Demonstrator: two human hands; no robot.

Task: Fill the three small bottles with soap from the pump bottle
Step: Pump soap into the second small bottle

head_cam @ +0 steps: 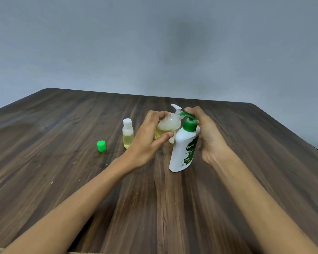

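Observation:
The white pump bottle (pixel 183 149) with a green pump head stands on the table. My right hand (pixel 207 132) grips its neck from the right, with the index finger lying on top of the pump head. My left hand (pixel 150 138) holds a small clear bottle (pixel 166 126) tilted, its mouth at the green nozzle; yellowish soap and foam show inside. A second small bottle (pixel 128 133), white-capped and about half full of yellow soap, stands to the left. Behind the held bottle a white pump top (pixel 176 107) sticks up; the body below it is mostly hidden.
A loose green cap (pixel 101 145) lies on the dark wooden table (pixel 63 180), left of the capped bottle. The far table edge meets a plain grey wall. A few small pale specks dot the wood near the cap.

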